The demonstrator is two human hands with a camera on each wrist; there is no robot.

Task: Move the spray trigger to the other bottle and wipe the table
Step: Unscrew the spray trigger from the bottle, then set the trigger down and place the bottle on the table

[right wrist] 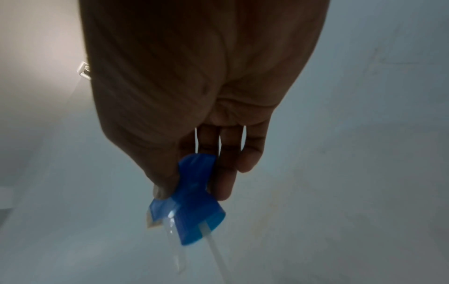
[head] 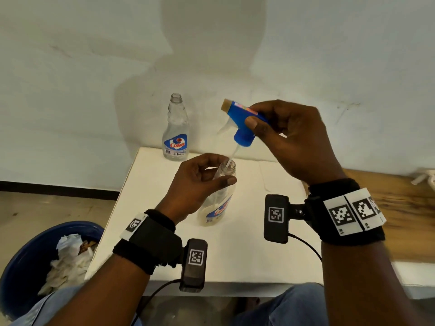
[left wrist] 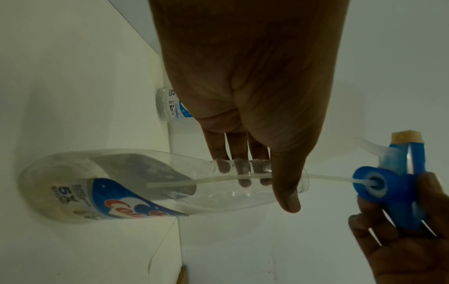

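A: Where does it stand?

B: The right hand (head: 292, 140) pinches the blue spray trigger (head: 243, 124), thumb on the near side and fingers behind, held above the near bottle (head: 219, 198). Its dip tube (head: 231, 156) runs down through that bottle's open mouth. The left hand (head: 200, 182) is curled round the neck, thumb in front, steadying it on the white table (head: 235, 255).

A: And the second bottle?

B: The far bottle (head: 176, 130) stands uncapped at about eleven o'clock from the near one, at the table's back edge, well apart from both hands.

A: How should this step go?

B: I'd keep the tube in line with the neck so it doesn't drag on the rim, and keep the left grip firm, since the near bottle leans. Then bring the blue collar square to the threads before any turning.

A: What can't you make out?

B: Whether the trigger is going in or coming out; either fits. The near bottle looks to have a pale liquid low down, but the left wrist view is murky. The right wrist view is dim and shows no bottle. I see no cloth, only crumpled paper in a blue bin (head: 30, 262) at seven o'clock.
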